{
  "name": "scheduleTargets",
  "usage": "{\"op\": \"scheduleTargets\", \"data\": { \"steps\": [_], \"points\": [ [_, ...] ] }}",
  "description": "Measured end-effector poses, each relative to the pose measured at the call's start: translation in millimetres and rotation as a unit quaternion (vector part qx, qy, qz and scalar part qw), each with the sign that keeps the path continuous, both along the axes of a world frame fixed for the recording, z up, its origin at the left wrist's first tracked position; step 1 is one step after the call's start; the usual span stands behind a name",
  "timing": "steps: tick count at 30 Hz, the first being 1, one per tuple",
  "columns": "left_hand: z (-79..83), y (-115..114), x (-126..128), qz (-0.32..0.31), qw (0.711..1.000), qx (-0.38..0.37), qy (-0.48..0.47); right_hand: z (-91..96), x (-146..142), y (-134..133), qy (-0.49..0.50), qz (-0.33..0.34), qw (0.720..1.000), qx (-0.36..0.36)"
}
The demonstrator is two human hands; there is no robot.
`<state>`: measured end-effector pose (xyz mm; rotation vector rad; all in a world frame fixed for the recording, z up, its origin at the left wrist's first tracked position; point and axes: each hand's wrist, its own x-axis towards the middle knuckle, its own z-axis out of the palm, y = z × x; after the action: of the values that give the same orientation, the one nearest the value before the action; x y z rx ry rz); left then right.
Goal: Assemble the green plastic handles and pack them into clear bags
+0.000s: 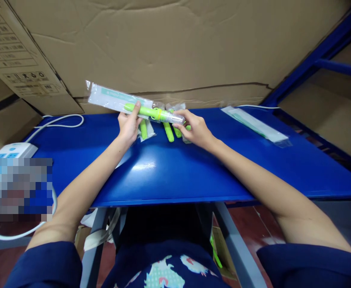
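Note:
A clear plastic sleeve (pixel 112 97) with a pale printed card inside is lifted above the blue table (pixel 175 168), and a green pen-shaped item (pixel 151 113) with a clear cap sticks out of its right end. My left hand (pixel 129 126) is closed on the sleeve and the green item's left part. My right hand (pixel 193 129) pinches the item's clear cap end. Several more green items (pixel 168 132), some in clear bags, lie on the table just under my hands.
A stack of flat packaged sleeves (pixel 258 126) lies at the table's back right. A white power strip (pixel 13 151) with a white cable (pixel 60 120) sits at the left. Cardboard boxes (pixel 169 48) stand behind the table. A blue rack frame (pixel 322 52) rises at right.

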<state>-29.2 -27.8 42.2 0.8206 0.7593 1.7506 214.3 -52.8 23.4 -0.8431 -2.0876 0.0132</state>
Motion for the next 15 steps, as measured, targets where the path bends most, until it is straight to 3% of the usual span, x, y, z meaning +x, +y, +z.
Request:
{"op": "scheduleTargets", "data": {
  "steps": [15],
  "points": [
    [-1.4, -20.5, 20.1, -0.018, 0.996, 0.027, 0.078, -2.0, -2.9, -4.4, -0.013, -0.015, 1.000, 0.024]
  ]
}}
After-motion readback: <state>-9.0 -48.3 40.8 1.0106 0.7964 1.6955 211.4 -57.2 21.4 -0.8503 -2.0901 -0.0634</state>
